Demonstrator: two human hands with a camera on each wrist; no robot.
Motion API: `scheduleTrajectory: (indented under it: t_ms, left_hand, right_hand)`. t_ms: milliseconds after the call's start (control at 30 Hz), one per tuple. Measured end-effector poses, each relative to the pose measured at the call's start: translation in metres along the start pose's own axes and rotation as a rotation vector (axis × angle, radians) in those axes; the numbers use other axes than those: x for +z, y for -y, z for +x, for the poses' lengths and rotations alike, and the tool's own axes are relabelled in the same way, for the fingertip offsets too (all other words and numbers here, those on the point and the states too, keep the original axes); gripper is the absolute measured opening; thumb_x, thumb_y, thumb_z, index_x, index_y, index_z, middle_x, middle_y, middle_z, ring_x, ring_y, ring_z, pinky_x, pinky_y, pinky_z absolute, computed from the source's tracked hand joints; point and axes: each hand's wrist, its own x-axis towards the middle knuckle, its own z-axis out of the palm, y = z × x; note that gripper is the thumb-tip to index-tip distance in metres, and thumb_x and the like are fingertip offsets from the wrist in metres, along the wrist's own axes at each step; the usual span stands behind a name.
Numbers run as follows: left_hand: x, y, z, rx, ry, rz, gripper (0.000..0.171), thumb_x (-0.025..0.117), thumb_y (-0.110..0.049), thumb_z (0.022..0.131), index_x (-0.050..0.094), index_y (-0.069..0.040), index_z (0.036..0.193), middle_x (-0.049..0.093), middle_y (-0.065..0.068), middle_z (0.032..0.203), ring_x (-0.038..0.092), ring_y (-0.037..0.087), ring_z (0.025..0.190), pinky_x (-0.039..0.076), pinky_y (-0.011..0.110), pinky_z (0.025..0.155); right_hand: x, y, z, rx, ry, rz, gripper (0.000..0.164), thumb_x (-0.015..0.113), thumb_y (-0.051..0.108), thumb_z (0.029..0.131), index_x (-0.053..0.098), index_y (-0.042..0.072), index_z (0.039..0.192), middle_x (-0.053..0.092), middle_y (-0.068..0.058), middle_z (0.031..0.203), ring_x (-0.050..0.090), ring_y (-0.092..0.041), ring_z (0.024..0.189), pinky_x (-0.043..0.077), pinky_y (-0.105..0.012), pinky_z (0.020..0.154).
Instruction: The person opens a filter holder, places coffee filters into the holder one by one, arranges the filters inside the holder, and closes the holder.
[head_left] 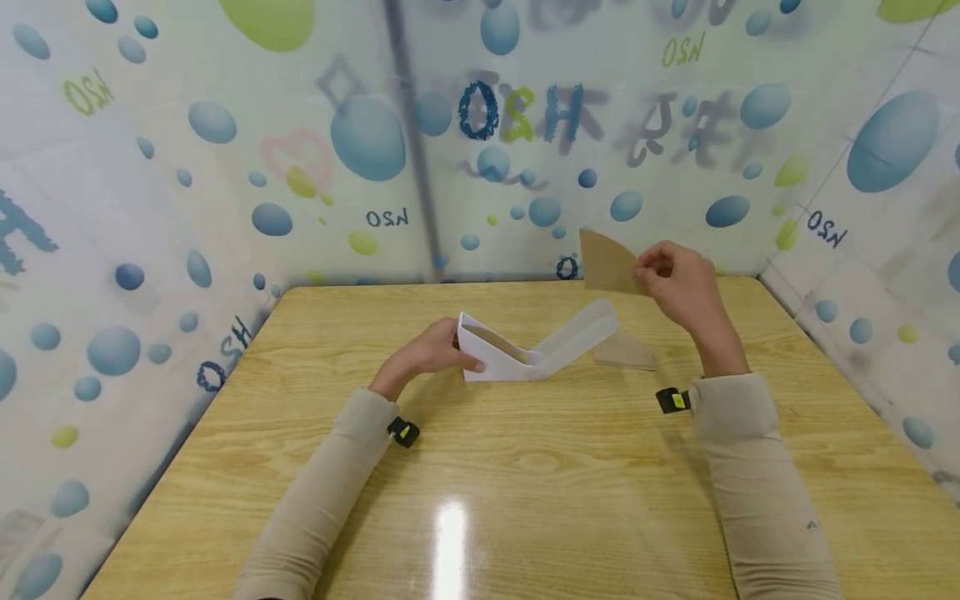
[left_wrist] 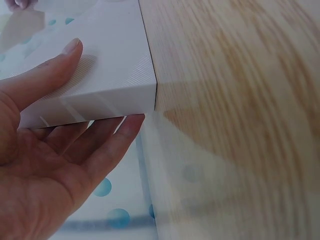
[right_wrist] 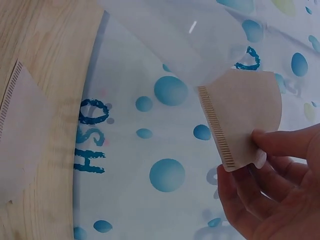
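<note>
My left hand (head_left: 433, 346) grips the left end of a white coffee filter box (head_left: 491, 358), which stands on the table. Its translucent lid (head_left: 581, 333) is swung up to the right, and some brown paper shows inside. In the left wrist view the thumb lies on the box's broad white side (left_wrist: 107, 45), with the fingers along its end. Above and right of the lid, my right hand (head_left: 681, 287) pinches a brown paper coffee filter (head_left: 609, 265) by its edge. The right wrist view shows the crimped seam of this filter (right_wrist: 247, 112).
Another brown filter (head_left: 626, 353) lies on the table just behind and right of the lid; its crimped edge shows in the right wrist view. The wooden table (head_left: 525, 467) ends at a patterned cloth wall (head_left: 480, 183) with blue and green dots.
</note>
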Motion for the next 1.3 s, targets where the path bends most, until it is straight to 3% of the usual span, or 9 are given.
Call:
scheduleTrajectory:
  t_ms: [200,433,867,1300]
  left_hand:
    - [0.0,0.001,0.0,0.002,0.003,-0.01,0.046,0.082,-0.009,0.087,0.064,-0.002,0.129,0.072,0.017,0.123,0.07,0.025,0.103,0.056,0.034,0.085]
    - [0.0,0.001,-0.001,0.003,0.009,-0.015,0.045,0.082,-0.009,0.087,0.064,-0.002,0.128,0.072,0.017,0.122,0.07,0.024,0.102,0.056,0.033,0.084]
    - [0.0,0.001,0.001,-0.014,-0.003,-0.002,0.046,0.083,-0.009,0.087,0.065,-0.003,0.128,0.073,0.016,0.123,0.07,0.025,0.104,0.056,0.034,0.085]
    - [-0.001,0.0,-0.002,-0.003,0.006,-0.007,0.045,0.082,-0.009,0.087,0.065,-0.002,0.128,0.073,0.017,0.122,0.07,0.024,0.103,0.056,0.033,0.084]
  right_hand:
    - [0.001,0.007,-0.001,-0.027,-0.014,0.0,0.015,0.065,0.017,0.101,0.07,0.004,0.106,0.077,-0.019,0.103,0.06,-0.018,0.08,0.044,-0.025,0.068]
    - [0.002,0.013,-0.004,-0.038,-0.008,0.006,0.016,0.064,0.017,0.101,0.07,0.003,0.108,0.077,-0.02,0.104,0.065,-0.029,0.091,0.045,-0.026,0.071]
    - [0.012,0.024,-0.005,-0.121,-0.038,0.025,0.013,0.067,0.014,0.1,0.071,0.003,0.105,0.076,-0.017,0.097,0.07,-0.03,0.089,0.045,-0.015,0.071]
    - [0.021,0.031,-0.007,-0.156,0.003,0.027,0.011,0.066,0.011,0.099,0.069,0.002,0.105,0.076,-0.017,0.1,0.07,-0.03,0.089,0.052,-0.033,0.081]
